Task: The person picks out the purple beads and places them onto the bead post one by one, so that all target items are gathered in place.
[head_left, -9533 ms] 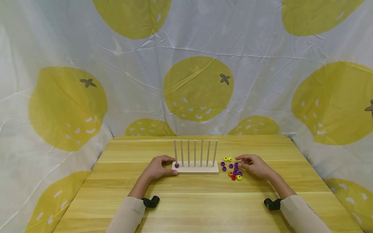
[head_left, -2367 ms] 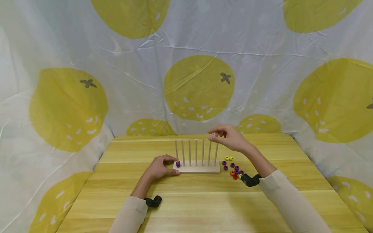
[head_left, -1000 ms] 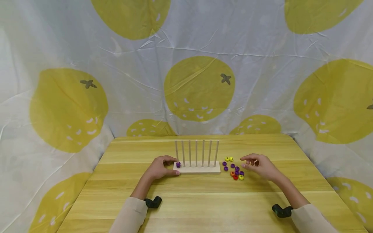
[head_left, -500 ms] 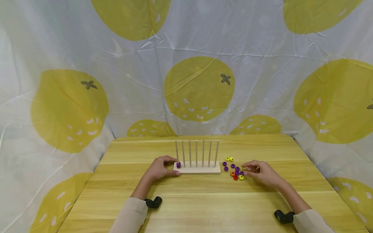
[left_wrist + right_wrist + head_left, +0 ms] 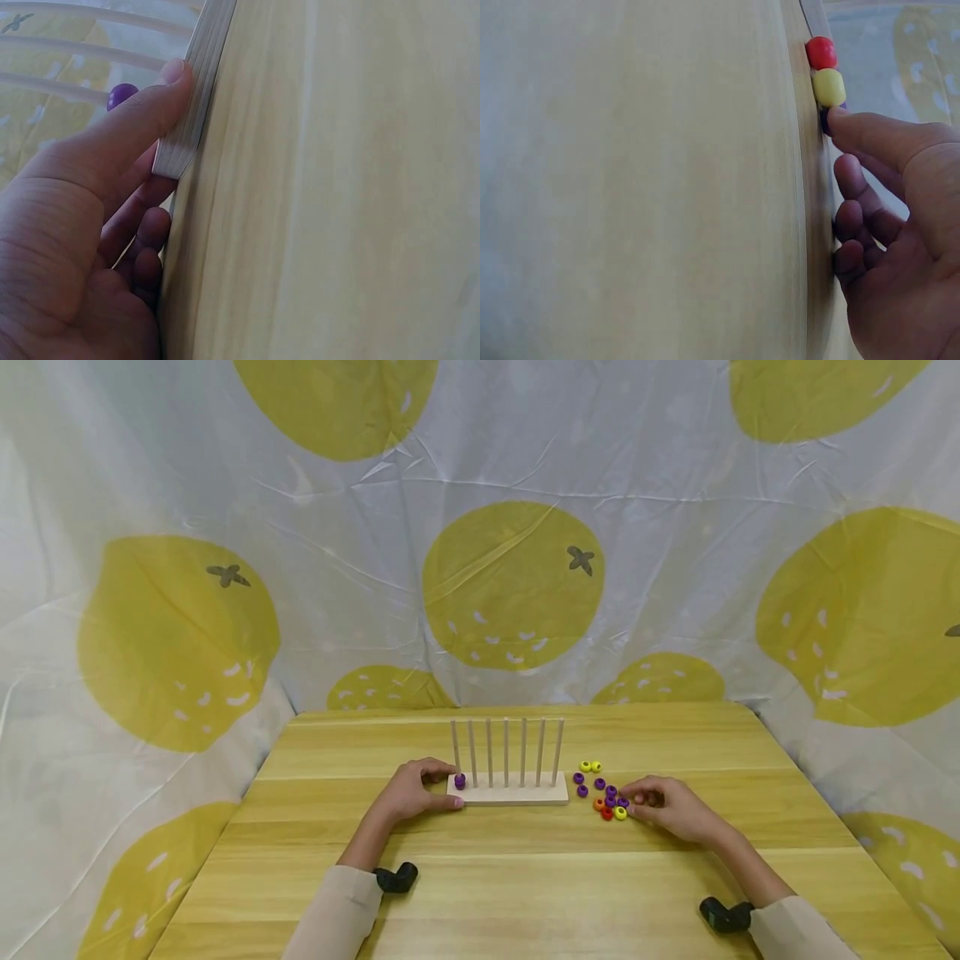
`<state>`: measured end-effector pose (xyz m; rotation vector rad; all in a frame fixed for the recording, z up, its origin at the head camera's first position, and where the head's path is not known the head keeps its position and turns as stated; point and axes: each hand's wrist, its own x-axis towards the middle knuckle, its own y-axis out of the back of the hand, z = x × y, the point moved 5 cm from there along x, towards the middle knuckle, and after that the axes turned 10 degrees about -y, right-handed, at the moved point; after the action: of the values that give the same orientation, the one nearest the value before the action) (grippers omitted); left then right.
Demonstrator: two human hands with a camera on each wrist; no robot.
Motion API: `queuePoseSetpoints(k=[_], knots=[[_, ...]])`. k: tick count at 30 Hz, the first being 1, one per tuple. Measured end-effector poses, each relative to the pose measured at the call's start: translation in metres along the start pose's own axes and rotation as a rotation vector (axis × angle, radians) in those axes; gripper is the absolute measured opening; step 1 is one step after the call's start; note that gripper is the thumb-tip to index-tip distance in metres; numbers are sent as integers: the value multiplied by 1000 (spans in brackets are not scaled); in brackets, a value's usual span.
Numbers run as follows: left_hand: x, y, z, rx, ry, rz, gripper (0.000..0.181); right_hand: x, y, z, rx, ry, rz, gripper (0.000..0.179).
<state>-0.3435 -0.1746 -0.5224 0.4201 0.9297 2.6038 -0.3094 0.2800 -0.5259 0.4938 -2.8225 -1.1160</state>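
White cloth printed with big yellow lemons (image 5: pixel 360 593) hangs at the back, and up against it runs the yellow wood-grain table (image 5: pixel 480 893), where the action is. Left hand (image 5: pixel 411 791) on anchor duty: thumb on the near edge, fingers behind, gripping the left end of the pale wooden peg board (image 5: pixel 498 796) with its seven upright thin pegs (image 5: pixel 506 752). Purple on the leftmost peg, down at the base; one bead or two, hard to call from here. Over to the right hand (image 5: pixel 667 806), thumb and forefinger nearly together about a small round purple bead (image 5: pixel 623 803) at the right side of the loose cluster, other fingers loosely curled. Looks light, hard and smooth, the sort to roll if squeezed off-centre, so a pinch across the round sides, leaving the hole uncovered, seems wise. Tight quarters, mind: a yellow bead (image 5: pixel 620 814) sits just beside it, with a red bead (image 5: pixel 607 814) and an orange bead (image 5: pixel 599 805) further left. Straight up looks the safest way out; bare wood lies to the near side, and those slender peg tops deserve respect.
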Motion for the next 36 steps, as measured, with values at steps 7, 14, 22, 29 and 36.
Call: queuePoseSetpoints(k=[7, 14, 22, 29, 36], knots=[[1, 1, 0, -4, 7, -2, 58, 1, 0, -2, -11, -15, 10, 23], [1, 2, 2, 1, 0, 4, 58, 3, 1, 0, -14, -46, 23, 19], [1, 1, 1, 4, -11, 4, 57, 1, 5, -1, 15, -96, 52, 22], [0, 2, 3, 19, -8, 3, 58, 3, 12, -7, -14, -96, 89, 22], [0, 2, 2, 15, -4, 1, 58, 9, 24, -22, -41, -45, 136, 20]])
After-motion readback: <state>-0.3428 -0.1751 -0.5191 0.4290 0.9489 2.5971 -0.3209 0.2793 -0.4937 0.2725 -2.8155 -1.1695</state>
